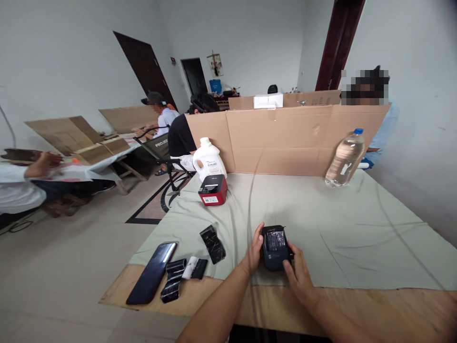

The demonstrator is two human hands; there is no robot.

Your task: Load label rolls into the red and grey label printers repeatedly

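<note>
Nearest the camera, both hands close on a small dark device (275, 247), likely a compact label printer, though its make is hard to read at this size. The left hand (254, 251) cups its left side with fingers curled against the casing; the right hand (299, 275) grips its lower right corner. The device rests on the pale cloth (321, 224) covering the wooden table (278, 309), close to the near edge.

To the left, on the bare wood, a black smartphone (152, 272) lies face up, just beside two black wrapped rolls (173, 280) and a white-and-black roll (194, 268). A further black wrapped piece (213, 244) lies on the cloth's edge.

Farther back stands a red-and-black printer (213, 190), with a white plastic jug (209, 161) touching behind it. At the far right a clear water bottle (345, 158) stands before the cardboard partition (285, 138). Beyond it, other people (178, 133) sit at neighbouring tables.
</note>
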